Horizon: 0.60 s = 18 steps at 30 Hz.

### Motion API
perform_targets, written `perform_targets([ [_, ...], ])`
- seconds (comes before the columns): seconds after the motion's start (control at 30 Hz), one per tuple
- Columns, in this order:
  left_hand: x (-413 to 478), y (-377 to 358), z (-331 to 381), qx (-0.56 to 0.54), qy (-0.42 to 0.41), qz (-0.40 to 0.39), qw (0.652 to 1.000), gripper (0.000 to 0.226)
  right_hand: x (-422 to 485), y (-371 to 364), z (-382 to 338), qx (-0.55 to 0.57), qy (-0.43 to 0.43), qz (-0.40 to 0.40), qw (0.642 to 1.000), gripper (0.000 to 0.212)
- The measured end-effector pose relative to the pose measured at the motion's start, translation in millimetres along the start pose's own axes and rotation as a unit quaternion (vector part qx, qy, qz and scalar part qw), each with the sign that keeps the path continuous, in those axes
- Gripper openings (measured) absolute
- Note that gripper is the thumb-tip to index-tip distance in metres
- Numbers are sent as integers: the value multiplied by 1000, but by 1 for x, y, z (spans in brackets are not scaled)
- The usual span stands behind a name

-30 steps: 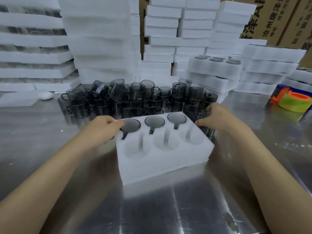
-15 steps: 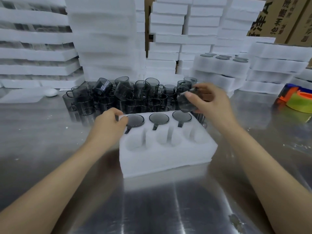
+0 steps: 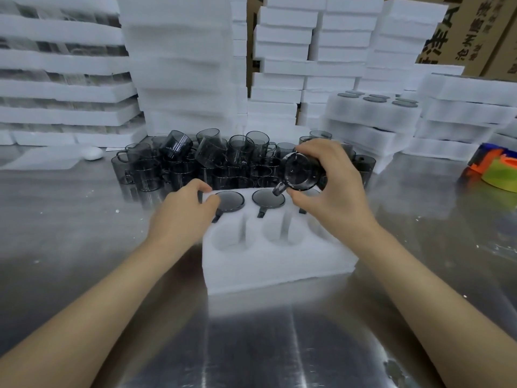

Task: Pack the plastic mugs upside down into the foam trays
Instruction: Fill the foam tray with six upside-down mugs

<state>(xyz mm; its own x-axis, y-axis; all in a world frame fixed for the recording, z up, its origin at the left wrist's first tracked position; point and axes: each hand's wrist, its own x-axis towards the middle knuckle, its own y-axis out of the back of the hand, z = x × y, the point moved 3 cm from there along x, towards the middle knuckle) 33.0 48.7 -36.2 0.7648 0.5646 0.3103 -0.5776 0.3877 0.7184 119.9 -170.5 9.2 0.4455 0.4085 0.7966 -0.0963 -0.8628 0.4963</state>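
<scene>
A white foam tray [image 3: 274, 261] lies on the steel table in front of me. Its far row holds upside-down smoky grey mugs [image 3: 229, 201], two plainly seen and a third mostly hidden behind my right hand. The near row of round pockets [image 3: 228, 238] stands empty. My right hand [image 3: 333, 191] grips another grey mug [image 3: 300, 172] above the tray's far right, tilted with its base toward me. My left hand [image 3: 183, 217] holds the tray's far left corner. A crowd of loose mugs [image 3: 195, 161] stands behind the tray.
Tall stacks of white foam trays [image 3: 179, 65] rise behind the mugs. Packed trays [image 3: 372, 110] sit at the back right. Rolls of coloured tape [image 3: 498, 172] lie at the right edge. A white egg-shaped object [image 3: 93, 153] lies at the left. Cardboard boxes [image 3: 470, 32] stand behind.
My right hand picked a mug from the pile at the tray's right, lifted it and now brings it down over the tray. My left hand stays on the tray's corner.
</scene>
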Motion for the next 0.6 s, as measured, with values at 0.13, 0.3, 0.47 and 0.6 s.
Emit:
perform_targets([
  [0.13,0,0,0,4,0,-5,1000,23,0,0,-5,5,6,-13,1000,64],
  [0.3,0,0,1,4,-4,-11,1000,23,0,-1,-8,-9,21,-9,1000,63],
  [0.47,0,0,1,5,-8,-8,1000,22,0,-2,-7,-5,32,-21,999,58],
  [0.6,0,0,1,10,-13,-6,1000,21,-3,-7,-5,43,21,-71,996,57],
])
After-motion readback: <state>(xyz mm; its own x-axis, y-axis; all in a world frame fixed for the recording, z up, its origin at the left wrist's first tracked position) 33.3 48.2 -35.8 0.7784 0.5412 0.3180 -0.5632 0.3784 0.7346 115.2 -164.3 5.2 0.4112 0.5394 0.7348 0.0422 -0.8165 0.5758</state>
